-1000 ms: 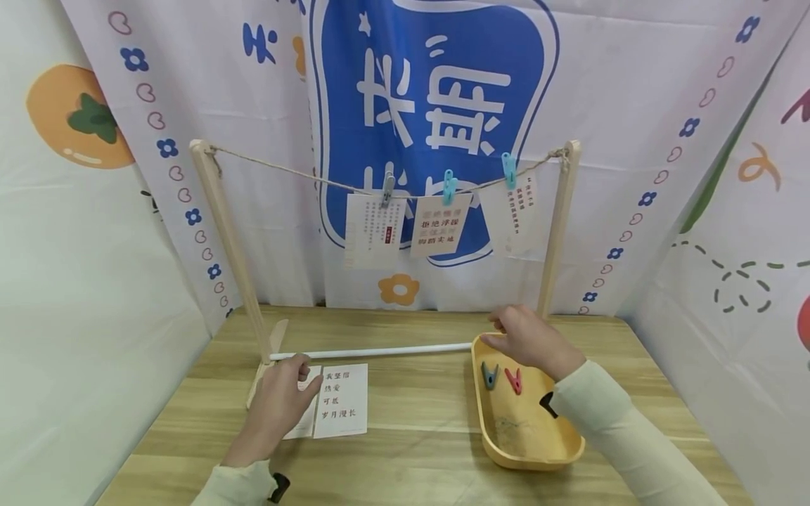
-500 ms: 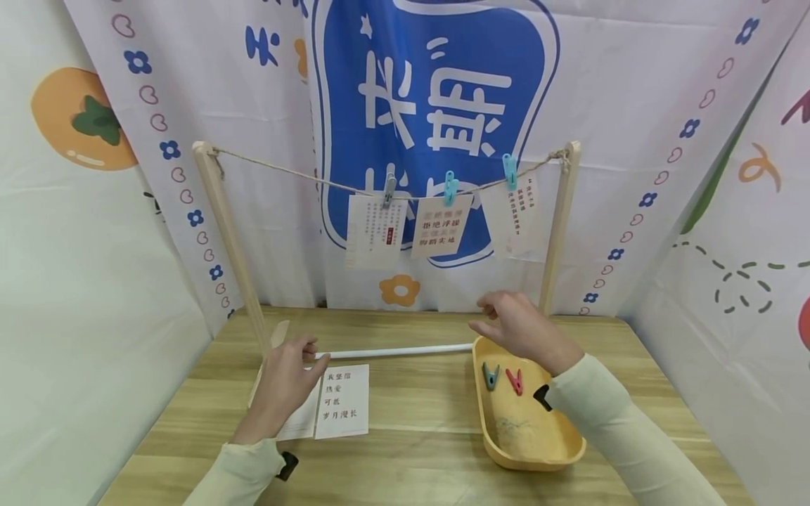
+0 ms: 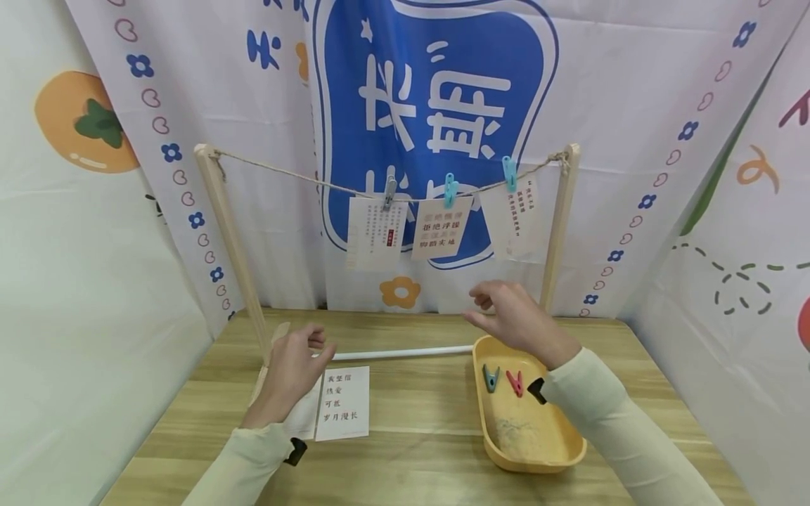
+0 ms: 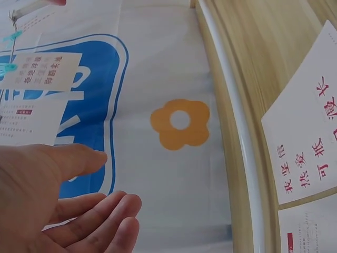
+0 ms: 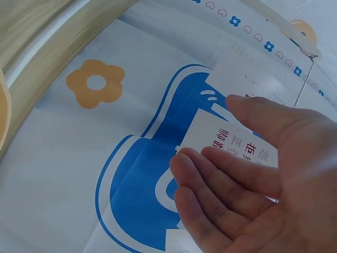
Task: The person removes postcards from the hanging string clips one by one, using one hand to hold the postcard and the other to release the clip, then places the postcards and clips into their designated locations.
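My left hand point(image 3: 292, 370) hovers over the left side of the table, fingers loosely bent and holding nothing. Beneath it lie two printed cards side by side; the right-hand card point(image 3: 346, 404) shows fully, the left one point(image 3: 305, 414) is partly covered by the hand. My right hand point(image 3: 515, 318) hangs in the air above the far end of a yellow tray point(image 3: 503, 460), relaxed, with nothing in its fingers. Three cards hang from a twine line point(image 3: 287, 172): the left card point(image 3: 373, 235) under a grey clothespin point(image 3: 389, 191), the middle card point(image 3: 441, 228) and right card point(image 3: 514, 221) under blue clothespins.
Inside the tray lie a dark teal clothespin point(image 3: 491, 378) and a red clothespin point(image 3: 515, 384). Wooden posts point(image 3: 230, 242) carry the twine at both sides, and a white rod point(image 3: 405, 353) runs low between them. A printed cloth point(image 3: 601, 140) hangs behind.
Both hands have risen slightly; the right hand has drifted left and away from the tray, the left hand a little right and up. The hanging cards stay in place.
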Demonstrator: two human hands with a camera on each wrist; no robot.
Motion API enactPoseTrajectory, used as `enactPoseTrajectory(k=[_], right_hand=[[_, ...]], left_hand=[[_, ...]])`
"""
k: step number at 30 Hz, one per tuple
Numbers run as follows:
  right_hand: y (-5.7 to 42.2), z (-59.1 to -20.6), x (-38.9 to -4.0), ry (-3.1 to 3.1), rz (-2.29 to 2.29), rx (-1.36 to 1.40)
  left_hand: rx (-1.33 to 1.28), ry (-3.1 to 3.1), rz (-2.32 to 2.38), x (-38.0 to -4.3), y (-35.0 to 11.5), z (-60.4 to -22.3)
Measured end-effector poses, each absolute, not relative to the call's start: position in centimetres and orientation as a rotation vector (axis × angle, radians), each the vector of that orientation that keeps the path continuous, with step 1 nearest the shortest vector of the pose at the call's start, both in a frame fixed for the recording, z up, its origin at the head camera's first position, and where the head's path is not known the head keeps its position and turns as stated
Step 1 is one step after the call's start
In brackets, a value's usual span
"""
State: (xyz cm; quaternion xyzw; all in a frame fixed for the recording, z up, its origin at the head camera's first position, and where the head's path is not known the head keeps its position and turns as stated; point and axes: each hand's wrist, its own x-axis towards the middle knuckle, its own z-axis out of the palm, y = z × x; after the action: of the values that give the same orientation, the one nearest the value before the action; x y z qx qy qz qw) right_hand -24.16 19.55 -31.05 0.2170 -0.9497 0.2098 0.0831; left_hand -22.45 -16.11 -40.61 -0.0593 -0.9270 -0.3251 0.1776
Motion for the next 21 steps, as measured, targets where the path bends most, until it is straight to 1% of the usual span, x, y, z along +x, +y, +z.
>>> enactPoseTrajectory(k=[12,21], right_hand=[[18.4,-29.2,-24.4,-2.817,0.633,0.657],[17.2,-27.7,-24.6,-2.785,0.649,0.656]], left_hand=[[-0.204,-2.538,-0.972,-24.0,-15.5,-39.4],[-0.175,-2.528,-1.053,-24.6,-14.8,-38.5]])
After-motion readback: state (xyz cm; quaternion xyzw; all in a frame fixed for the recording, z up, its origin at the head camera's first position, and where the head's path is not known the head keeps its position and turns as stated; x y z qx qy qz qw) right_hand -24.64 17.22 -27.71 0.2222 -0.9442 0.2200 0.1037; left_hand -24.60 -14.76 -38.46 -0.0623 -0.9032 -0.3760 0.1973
